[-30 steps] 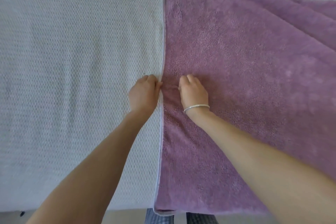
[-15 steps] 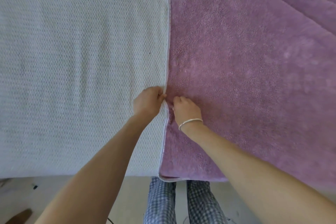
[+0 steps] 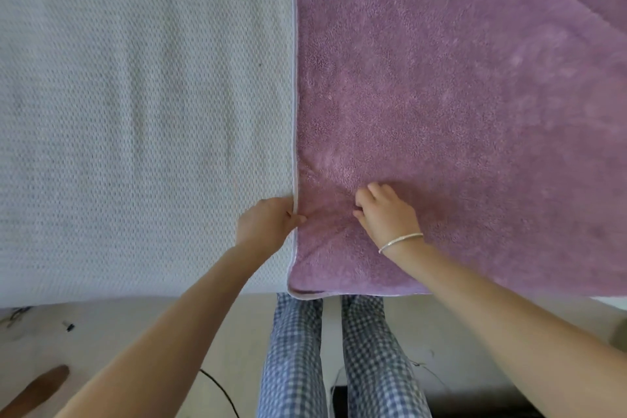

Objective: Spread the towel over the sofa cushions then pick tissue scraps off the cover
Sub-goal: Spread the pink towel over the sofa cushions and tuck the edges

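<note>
Near the front edge of the sofa cover (image 3: pixel 135 112), your left hand (image 3: pixel 268 224) pinches the towel (image 3: pixel 441 95) by its hem and your right hand (image 3: pixel 386 214) clutches its pile, likely tugging it flat; only the right side is draped

Both arms reach forward, hands close together.
Left hand (image 3: pixel 266 224) pinches the towel (image 3: pixel 441 95) hem; right hand (image 3: pixel 386 214), knuckles up, curls its fingers into the pile.
</note>
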`<state>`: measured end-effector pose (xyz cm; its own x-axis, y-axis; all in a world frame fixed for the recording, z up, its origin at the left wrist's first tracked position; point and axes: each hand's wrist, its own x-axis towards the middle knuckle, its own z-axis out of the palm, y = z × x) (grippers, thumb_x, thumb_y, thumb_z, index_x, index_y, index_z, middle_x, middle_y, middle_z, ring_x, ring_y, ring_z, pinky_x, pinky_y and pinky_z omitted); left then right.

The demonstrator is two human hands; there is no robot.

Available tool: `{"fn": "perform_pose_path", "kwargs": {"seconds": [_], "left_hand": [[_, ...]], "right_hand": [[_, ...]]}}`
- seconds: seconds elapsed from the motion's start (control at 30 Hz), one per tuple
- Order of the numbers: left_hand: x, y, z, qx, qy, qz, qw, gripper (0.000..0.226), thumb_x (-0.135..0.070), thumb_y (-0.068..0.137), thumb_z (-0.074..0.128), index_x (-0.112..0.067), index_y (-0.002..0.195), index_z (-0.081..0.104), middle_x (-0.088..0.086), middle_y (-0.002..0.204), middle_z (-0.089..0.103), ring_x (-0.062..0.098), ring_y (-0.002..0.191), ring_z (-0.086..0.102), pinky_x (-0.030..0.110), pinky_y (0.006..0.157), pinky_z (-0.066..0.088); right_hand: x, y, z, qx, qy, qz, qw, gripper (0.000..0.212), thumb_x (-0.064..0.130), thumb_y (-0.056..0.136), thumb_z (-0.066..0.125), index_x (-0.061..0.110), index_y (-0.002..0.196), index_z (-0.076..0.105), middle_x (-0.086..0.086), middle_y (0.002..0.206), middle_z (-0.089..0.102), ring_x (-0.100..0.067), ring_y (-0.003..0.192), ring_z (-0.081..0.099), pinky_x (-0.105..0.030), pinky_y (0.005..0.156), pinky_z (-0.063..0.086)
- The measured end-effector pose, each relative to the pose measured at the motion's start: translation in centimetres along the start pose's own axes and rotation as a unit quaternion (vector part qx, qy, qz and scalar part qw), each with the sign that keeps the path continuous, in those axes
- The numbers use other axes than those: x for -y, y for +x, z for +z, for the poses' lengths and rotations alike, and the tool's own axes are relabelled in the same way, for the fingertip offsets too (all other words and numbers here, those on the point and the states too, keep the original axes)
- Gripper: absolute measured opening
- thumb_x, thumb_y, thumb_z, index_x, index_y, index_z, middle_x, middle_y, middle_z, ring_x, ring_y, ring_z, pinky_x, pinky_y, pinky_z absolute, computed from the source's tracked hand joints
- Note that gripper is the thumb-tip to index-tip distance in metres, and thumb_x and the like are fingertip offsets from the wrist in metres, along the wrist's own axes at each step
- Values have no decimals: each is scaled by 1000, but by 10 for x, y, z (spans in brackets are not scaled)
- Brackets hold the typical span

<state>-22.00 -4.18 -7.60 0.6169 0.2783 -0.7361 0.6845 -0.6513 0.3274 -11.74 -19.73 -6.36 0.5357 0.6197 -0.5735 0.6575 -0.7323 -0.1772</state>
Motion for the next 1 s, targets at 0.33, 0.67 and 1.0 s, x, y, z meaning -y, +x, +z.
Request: {"fn": "perform_pose_path", "kwargs": {"seconds": [0.33,0.67,1.0], "left_hand": [[8,-13,10,-15,2,-22,1000,22,-41,89,55,-26,73,57,-2,83,64,21,81,61,24,54,36],[2,-34,33,98,217,-44,970,30,-42,88,55,-21,109,58,-3,111,66,18,103,60,28,74,41],[-1,-47,62,-44,194,-85,976,14,-26,90,54,-14,86,61,3,96,67,22,90,62,27,62,36]], "right_hand": [[-4,-14,14,-9,70,9,997,21,18,97,42,4,109,51,-11,113,56,-23,107,49,-34,69,44],[-47,-49,11,32,80,19,996,16,18,96,41,8,104,51,-9,107,60,-25,100,53,-32,66,43],[-63,-61,6,78,35,-22,996,20,11,95,42,6,112,49,-11,118,55,-27,111,50,-39,80,48]]}}
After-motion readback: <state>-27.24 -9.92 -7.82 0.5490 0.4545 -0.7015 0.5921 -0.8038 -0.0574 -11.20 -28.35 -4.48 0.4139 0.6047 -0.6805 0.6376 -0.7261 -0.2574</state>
